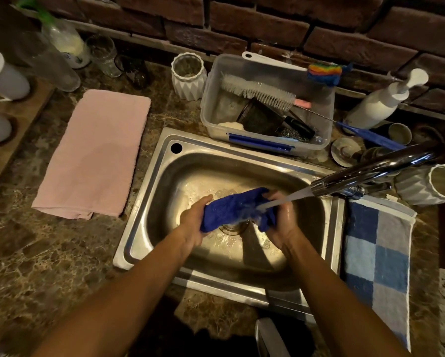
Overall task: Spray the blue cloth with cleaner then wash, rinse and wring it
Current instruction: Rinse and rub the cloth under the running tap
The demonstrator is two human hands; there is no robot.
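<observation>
The blue cloth (233, 208) is bunched up over the middle of the steel sink (149, 191), above the drain. My left hand (194, 222) grips its left end and my right hand (283, 217) grips its right end. Water runs from the chrome faucet (370, 171) at the right and lands on the cloth near my right hand. Foam patches lie on the sink floor. A spray bottle with a green trigger (61, 37) stands at the back left of the counter.
A folded pink towel (95, 153) lies left of the sink. A clear tub (265, 104) with brushes stands behind it. A white pump bottle (386, 99) and white vases stand at the right. A blue checked towel (378, 261) lies right of the sink.
</observation>
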